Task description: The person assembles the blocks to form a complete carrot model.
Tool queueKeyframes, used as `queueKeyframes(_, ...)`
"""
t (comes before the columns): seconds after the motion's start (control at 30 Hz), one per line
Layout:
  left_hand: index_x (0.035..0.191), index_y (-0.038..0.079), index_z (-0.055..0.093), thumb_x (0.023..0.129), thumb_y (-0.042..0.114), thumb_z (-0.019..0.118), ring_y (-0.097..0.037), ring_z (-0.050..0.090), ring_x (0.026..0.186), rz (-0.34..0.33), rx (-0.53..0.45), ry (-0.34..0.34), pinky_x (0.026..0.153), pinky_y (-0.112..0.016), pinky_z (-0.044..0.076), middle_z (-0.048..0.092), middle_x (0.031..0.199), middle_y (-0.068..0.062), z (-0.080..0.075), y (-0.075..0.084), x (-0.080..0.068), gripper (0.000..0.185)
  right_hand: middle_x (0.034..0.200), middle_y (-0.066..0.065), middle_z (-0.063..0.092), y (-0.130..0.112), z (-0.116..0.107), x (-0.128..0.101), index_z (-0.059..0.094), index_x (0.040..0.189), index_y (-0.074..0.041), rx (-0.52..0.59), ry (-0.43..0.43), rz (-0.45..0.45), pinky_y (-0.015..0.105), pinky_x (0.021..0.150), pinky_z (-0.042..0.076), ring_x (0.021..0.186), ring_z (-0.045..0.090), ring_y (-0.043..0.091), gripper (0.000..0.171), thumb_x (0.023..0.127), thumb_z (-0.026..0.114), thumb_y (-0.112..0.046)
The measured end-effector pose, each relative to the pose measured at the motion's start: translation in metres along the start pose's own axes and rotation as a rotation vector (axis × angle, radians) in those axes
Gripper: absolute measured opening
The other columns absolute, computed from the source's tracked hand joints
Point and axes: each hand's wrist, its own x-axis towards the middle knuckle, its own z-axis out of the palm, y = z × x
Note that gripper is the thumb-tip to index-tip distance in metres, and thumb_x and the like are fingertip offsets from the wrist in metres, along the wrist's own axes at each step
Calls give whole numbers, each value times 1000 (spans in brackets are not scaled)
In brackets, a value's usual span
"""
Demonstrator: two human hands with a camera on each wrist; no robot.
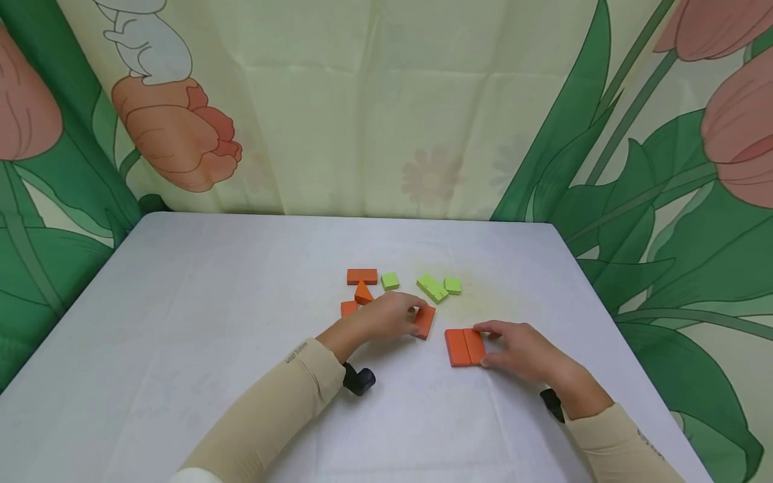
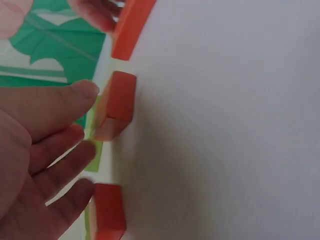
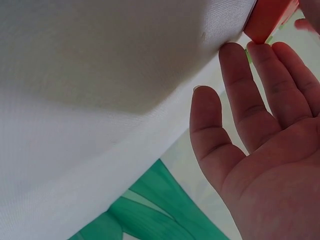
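My left hand (image 1: pixel 392 316) reaches over the table with fairly straight fingers, its fingertips at the left edge of an orange block (image 1: pixel 425 322). In the left wrist view the thumb and fingers (image 2: pixel 75 142) lie right beside that block (image 2: pixel 117 105), without clearly gripping it. My right hand (image 1: pixel 519 349) rests flat, its fingertips against the right side of two orange blocks lying side by side (image 1: pixel 465 347). The right wrist view shows straight fingers (image 3: pixel 260 100) touching an orange block's corner (image 3: pixel 267 17).
Behind the left hand lie an orange bar (image 1: pixel 362 276), an orange triangle (image 1: pixel 363 294) and a small orange block (image 1: pixel 348 308). Three green blocks (image 1: pixel 432 288) sit further back. The white table (image 1: pixel 181 335) ends at a flowered curtain (image 1: pixel 423 100).
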Motion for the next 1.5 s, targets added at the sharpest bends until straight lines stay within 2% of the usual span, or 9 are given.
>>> queueKeyframes(0.17,140,15,60,94,24,73,-18,51,124,32,200,2,103,-32,42,62,131,1,6,2,8,48,122,11,63,0,1,1,60,137,-6,-6,-1,-5,52,94,48,113,56,33,59,84,82,-21)
queueKeyframes(0.2,140,15,60,94,25,73,-19,49,128,26,218,3,106,-34,40,60,135,1,6,3,8,48,122,11,63,1,1,2,60,137,-6,-9,-1,-6,52,95,48,113,56,33,58,84,82,-20)
queueKeyframes(0.27,139,15,61,94,26,73,-18,51,125,24,233,6,105,-33,40,61,133,1,6,4,8,49,122,10,63,1,1,2,60,137,-6,-12,-1,-7,52,95,48,113,57,32,58,85,81,-20)
queueKeyframes(0.43,134,12,65,90,27,77,-17,56,111,41,200,36,94,-28,46,67,119,3,11,4,1,48,123,10,63,1,2,4,60,137,-6,-20,2,-12,52,96,47,113,57,32,58,85,81,-19)
queueKeyframes(0.63,129,9,67,86,32,81,-18,59,110,69,170,79,93,-27,48,68,116,0,26,14,-13,51,123,11,63,1,2,4,59,137,-6,-29,0,1,53,96,47,114,56,33,58,85,81,-20)
queueKeyframes(0.87,126,8,69,82,34,85,-16,59,106,51,162,145,91,-27,49,70,113,0,41,26,-22,53,121,11,64,1,1,3,60,136,-7,-25,8,-7,52,95,48,113,57,33,58,84,82,-20)
queueKeyframes(1.17,124,6,69,81,33,86,-17,61,103,43,118,214,89,-26,50,71,110,-1,48,32,-24,53,121,12,64,2,2,2,60,136,-6,-19,9,-13,53,95,47,113,57,34,58,84,82,-19)
queueKeyframes(1.5,122,5,70,81,31,86,-16,58,96,41,96,238,82,-24,49,70,103,-1,51,38,-20,52,121,11,64,1,0,2,60,136,-6,-10,7,-30,53,95,48,113,57,34,58,84,82,-19)
